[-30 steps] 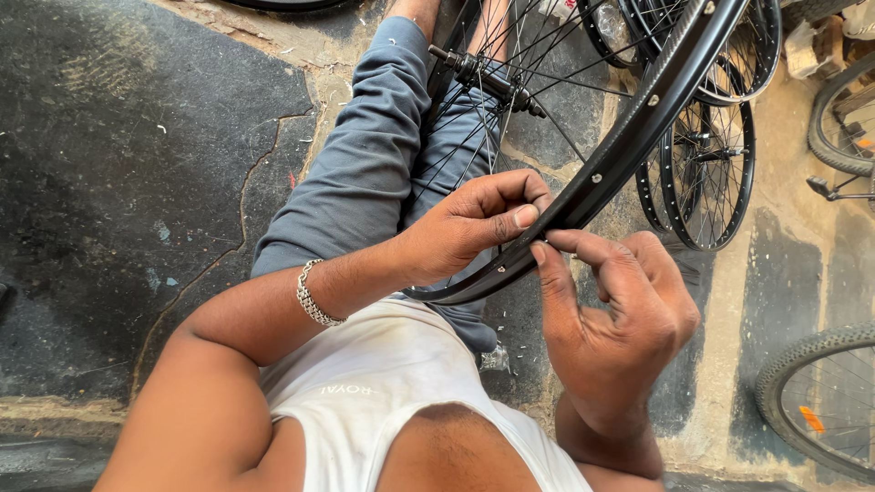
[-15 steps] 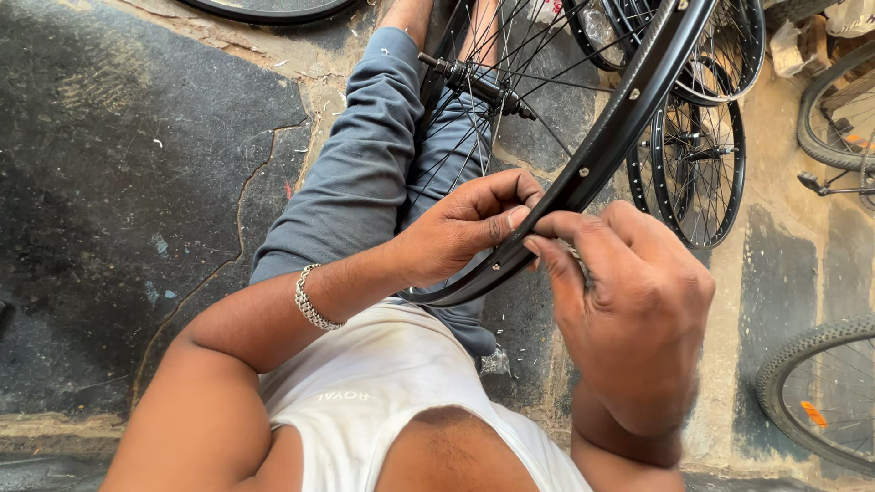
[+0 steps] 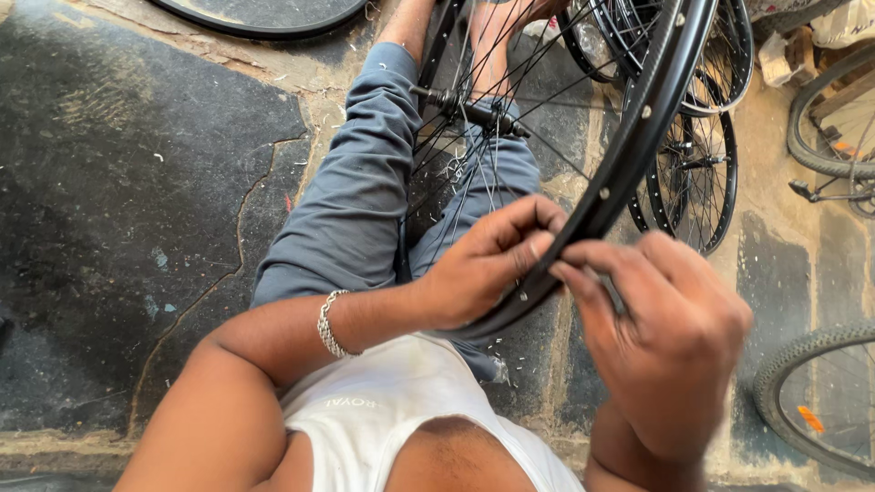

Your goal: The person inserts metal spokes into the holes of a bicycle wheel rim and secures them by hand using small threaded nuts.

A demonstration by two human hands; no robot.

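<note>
1. The left hand [image 3: 488, 264] sits at the centre of the frame, fingers curled and pinched narrow against the inner side of a black bicycle wheel rim [image 3: 629, 155]. Its fingertips press on the rim right where the right hand meets it.
2. The right hand [image 3: 670, 342] is at lower right of centre, its back toward the camera. Its fingers are bent and closed around something slim at the rim's outer edge; a small grey piece shows between the fingers, but what it is cannot be told.
3. The two hands touch or nearly touch at the rim, just right of the frame's centre.
4. The rim runs in an arc from the top right of the frame down to the centre, where it curves under the left hand. Small holes dot its outer face.
5. Thin spokes [image 3: 483, 146] fan from the rim up to a hub with axle [image 3: 469, 109] at upper centre, lying over the person's lap.
6. The person's legs in grey-blue trousers [image 3: 365, 200] stretch toward the top of the frame under the wheel.
7. A silver chain bracelet [image 3: 330, 325] circles the left wrist at lower left of centre.
8. A white vest [image 3: 392, 419] fills the bottom centre.
9. More spoked wheels [image 3: 697, 182] stand at upper right, just behind the held rim.
10. A knobbly tyre [image 3: 811, 355] shows at the lower right edge.
11. The cracked concrete floor [image 3: 137, 200] fills the left half.
</note>
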